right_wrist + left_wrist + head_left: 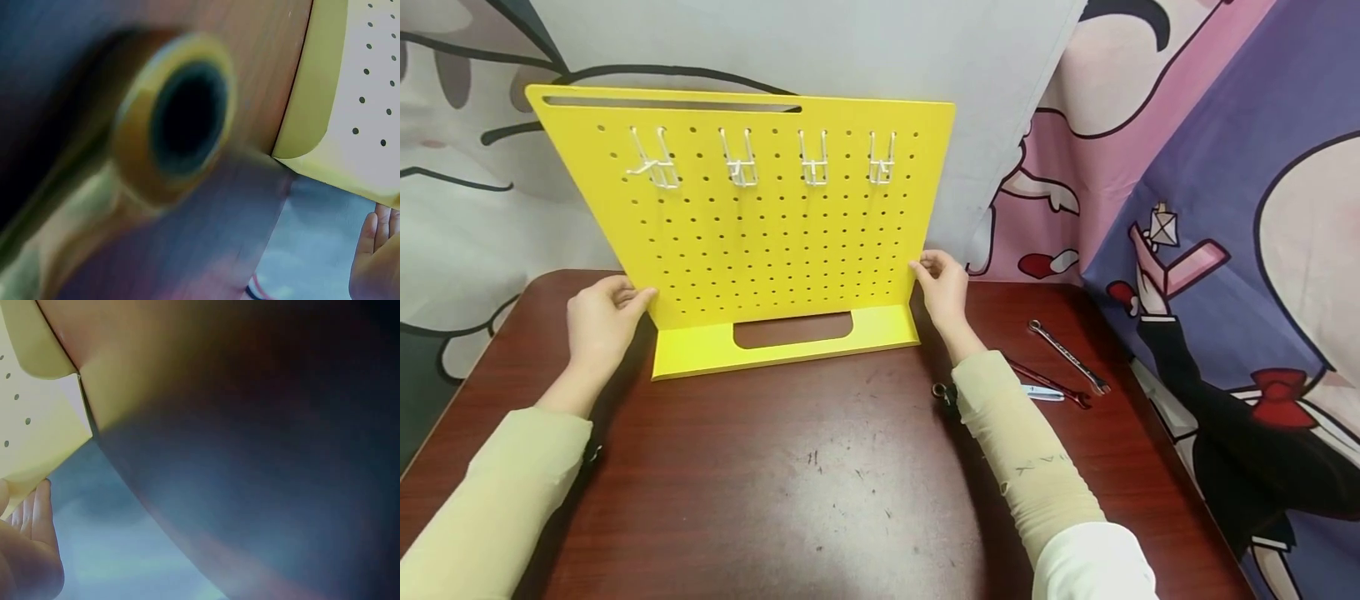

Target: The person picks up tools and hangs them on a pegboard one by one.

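Half done, perhaps: pinching pegboard [760,225], complete with hooks [742,173], by left hand [601,321] and right hand [943,287] near back edge of counter [790,475]; leaving wrenches [1067,353] off-board near right edge.

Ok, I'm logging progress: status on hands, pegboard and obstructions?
Left hand, right hand: gripping opposite side edges. Yellow pegboard: standing on table, four white hooks attached. Wrenches rightward, apart from board.

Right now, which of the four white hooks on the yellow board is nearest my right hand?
The rightmost white hook, nearest the right edge of the yellow board, which your right hand holds; the other three sit farther left.
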Tool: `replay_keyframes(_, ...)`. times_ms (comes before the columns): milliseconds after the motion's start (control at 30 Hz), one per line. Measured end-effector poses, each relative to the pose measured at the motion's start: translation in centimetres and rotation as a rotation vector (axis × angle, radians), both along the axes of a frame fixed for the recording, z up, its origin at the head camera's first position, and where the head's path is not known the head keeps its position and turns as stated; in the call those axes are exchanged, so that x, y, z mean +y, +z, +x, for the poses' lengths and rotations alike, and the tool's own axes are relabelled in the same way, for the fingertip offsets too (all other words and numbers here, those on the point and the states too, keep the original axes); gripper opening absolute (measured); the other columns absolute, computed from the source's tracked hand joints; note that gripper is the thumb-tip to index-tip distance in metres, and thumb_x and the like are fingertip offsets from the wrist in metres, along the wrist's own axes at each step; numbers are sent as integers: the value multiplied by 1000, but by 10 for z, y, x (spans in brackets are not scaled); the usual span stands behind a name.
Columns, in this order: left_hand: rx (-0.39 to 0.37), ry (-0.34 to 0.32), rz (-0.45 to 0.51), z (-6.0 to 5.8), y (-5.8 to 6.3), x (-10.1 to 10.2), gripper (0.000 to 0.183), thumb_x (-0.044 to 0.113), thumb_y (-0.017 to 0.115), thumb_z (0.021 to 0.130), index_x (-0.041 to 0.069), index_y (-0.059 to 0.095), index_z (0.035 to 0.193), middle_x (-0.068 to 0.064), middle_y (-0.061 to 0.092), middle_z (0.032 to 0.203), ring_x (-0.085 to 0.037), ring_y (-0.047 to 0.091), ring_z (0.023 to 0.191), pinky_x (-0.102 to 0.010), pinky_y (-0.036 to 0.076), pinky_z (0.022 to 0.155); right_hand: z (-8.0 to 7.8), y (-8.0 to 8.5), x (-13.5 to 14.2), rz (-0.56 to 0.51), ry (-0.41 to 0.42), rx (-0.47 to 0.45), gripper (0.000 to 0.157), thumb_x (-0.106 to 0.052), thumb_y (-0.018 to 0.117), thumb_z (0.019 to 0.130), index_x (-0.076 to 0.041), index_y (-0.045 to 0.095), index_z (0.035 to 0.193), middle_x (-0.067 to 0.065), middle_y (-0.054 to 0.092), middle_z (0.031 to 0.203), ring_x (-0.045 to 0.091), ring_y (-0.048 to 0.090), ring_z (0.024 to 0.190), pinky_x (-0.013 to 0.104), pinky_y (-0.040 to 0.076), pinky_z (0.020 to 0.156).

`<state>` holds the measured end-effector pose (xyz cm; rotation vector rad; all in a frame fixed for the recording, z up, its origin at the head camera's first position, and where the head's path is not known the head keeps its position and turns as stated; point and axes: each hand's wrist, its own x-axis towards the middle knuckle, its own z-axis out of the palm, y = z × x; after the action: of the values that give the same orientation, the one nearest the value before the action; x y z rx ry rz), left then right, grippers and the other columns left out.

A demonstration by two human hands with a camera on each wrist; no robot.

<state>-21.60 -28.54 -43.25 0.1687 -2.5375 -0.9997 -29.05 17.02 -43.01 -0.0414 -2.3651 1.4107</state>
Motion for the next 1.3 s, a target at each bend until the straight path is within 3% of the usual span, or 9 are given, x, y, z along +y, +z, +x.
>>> replay_keyframes(100,5,-12,-2,-6,0,8,28,20,74,100,-8,71,97,-32,77,104,36,33,70,4,31,67,1,0,9,5,-17,3,23,-10,75,99,6,74,116,24,76,110,34,70,100,34,57,88)
replay_keyframes(167,6,-17,-11,-9,0,12,29,21,74,100,-7,70,96,-30,78,104,26,50,73,3,31,68,2,0,14,3,-29,4,23,-10,76,98,6,74,115,25,76,110,35,71,100,30,55,85)
replay_keyframes(267,-3,-37,-1,-14,0,19,30,21,74,101,-9,72,102,-31,77,109,-12,79,87,3,31,69,4,-1,21,-3,-46,5,23,-10,76,98,6,74,114,25,76,109,34,70,99,24,51,83)
replay_keyframes(367,-7,-60,21,-19,1,25,34,21,72,102,-12,72,112,-34,74,114,-47,75,110,3,29,70,5,-1,28,-7,-59,7,22,-10,76,98,6,74,113,25,75,109,34,69,98,19,48,81)
replay_keyframes(633,15,-81,16,-26,0,39,30,19,74,101,-10,70,101,-33,76,111,-48,75,109,2,30,71,8,-2,42,-8,-76,13,22,-9,75,99,7,74,114,26,75,109,33,68,98,17,48,81)
replay_keyframes(700,16,-85,14,-28,-1,41,30,19,74,101,-10,70,102,-32,76,111,-47,75,109,-3,40,74,9,-2,45,-2,-85,10,22,-9,75,99,7,74,114,26,75,109,33,68,99,18,48,81)
replay_keyframes(800,18,-88,19,-29,-1,46,30,18,73,101,-12,70,105,-32,76,113,-47,75,110,-27,60,84,8,-2,49,8,-94,5,23,-10,75,99,7,73,115,26,75,111,32,68,100,19,49,83)
replay_keyframes(900,23,-91,16,-30,-1,46,30,17,73,101,-12,69,104,-32,76,113,-47,76,109,-55,59,91,8,-2,49,13,-96,-6,25,-11,74,100,6,73,117,26,75,112,32,68,101,21,50,84)
replay_keyframes(1300,48,-114,4,-31,-2,44,27,16,75,100,-9,67,92,-32,77,106,-47,77,104,-53,61,87,10,-2,45,0,-127,4,24,-9,74,99,8,72,115,27,75,111,30,67,98,14,47,81)
